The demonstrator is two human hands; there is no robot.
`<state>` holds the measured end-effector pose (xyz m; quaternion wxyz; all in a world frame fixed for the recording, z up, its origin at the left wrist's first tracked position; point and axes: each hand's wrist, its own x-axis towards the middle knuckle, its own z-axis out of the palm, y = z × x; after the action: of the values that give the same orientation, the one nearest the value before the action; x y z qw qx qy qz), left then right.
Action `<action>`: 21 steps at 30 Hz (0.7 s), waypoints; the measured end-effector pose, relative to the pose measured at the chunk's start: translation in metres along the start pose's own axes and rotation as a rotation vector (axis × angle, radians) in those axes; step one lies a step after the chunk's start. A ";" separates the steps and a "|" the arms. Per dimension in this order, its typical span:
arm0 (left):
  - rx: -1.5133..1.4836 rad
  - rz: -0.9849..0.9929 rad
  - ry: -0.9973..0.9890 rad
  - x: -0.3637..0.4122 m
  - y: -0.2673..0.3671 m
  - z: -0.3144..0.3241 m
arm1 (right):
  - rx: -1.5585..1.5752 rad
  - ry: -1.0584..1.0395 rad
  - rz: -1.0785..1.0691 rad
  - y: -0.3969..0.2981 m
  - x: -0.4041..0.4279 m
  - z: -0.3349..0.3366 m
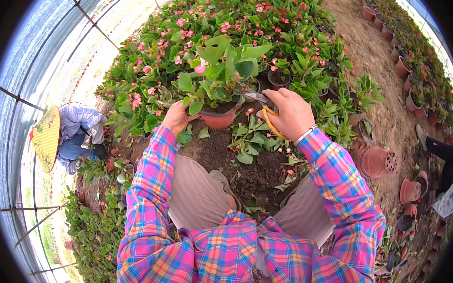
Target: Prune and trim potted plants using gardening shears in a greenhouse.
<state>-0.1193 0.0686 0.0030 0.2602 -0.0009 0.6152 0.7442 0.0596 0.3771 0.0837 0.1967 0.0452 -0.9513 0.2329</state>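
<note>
My left hand (177,117) grips the left rim of a reddish plastic flowerpot (220,120), its fingers partly hidden by leaves. In the pot grows a leafy begonia-like plant (218,69) with a pink bloom (200,69); one of its large leaves has a hole. My right hand (288,113) holds pruning scissors (271,122) with yellow-orange handles. Their metal blades point left, among the stems over the pot's right side. On the dark soil below the pot lie cut leafy stems (253,139) and fallen pink petals.
Dense potted flowering plants (169,59) spread ahead of me. At left crouches a person in a woven hat (46,139). Stacked empty pots (375,162) lie on their side at right, near other loose pots (411,191). Another person's leg (438,150) shows at the right edge.
</note>
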 end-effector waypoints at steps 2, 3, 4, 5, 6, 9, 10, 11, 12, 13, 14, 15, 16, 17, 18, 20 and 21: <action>0.003 -0.006 -0.019 0.000 -0.001 0.004 | -0.009 -0.039 0.013 0.001 0.001 0.000; 0.010 0.000 0.001 -0.001 -0.001 0.005 | 0.029 -0.063 0.038 0.002 0.000 0.001; 0.012 0.005 0.012 -0.002 0.000 0.006 | 0.059 -0.134 0.088 0.004 0.000 0.000; 0.005 0.009 0.026 -0.002 0.001 0.007 | 0.098 -0.203 0.127 0.006 0.000 0.000; -0.012 0.030 0.052 -0.003 0.002 0.007 | 0.151 -0.184 0.143 0.006 -0.002 0.001; -0.074 0.088 0.050 -0.003 0.007 0.007 | 0.434 -0.090 0.213 0.008 -0.004 0.000; -0.089 0.111 0.004 -0.002 0.009 0.006 | 0.600 -0.046 0.261 0.008 -0.004 -0.001; -0.113 0.132 -0.006 -0.003 0.013 0.004 | 0.770 -0.053 0.341 0.008 -0.003 -0.001; -0.015 0.165 0.057 -0.003 0.015 0.002 | 0.788 0.095 0.348 0.013 -0.001 -0.006; 0.028 0.172 0.115 -0.005 0.018 0.000 | 0.811 0.175 0.382 0.020 0.001 -0.012; 0.107 0.237 0.166 -0.009 0.019 -0.003 | 0.936 0.233 0.449 0.030 0.000 -0.021; 0.264 0.302 0.248 -0.011 0.020 -0.005 | 0.901 0.316 0.533 0.040 0.003 -0.025; 0.457 0.353 0.248 -0.015 0.025 -0.013 | 0.935 0.348 0.596 0.050 0.002 -0.029; 0.406 0.340 0.268 -0.018 0.025 -0.019 | 0.925 0.380 0.604 0.061 0.004 -0.028; 0.322 0.411 0.306 -0.026 0.018 -0.025 | 0.900 0.328 0.631 0.071 0.001 -0.031; 0.280 0.472 0.446 -0.048 -0.003 -0.044 | 0.880 0.300 0.608 0.086 -0.006 -0.026; 0.258 0.462 0.538 -0.060 -0.020 -0.053 | 0.890 0.250 0.547 0.091 -0.009 -0.023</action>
<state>-0.0763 -0.0012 -0.0086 -0.0873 -0.0249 0.7342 0.6728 0.0596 0.4680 0.0604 0.2026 -0.1532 -0.7070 0.6600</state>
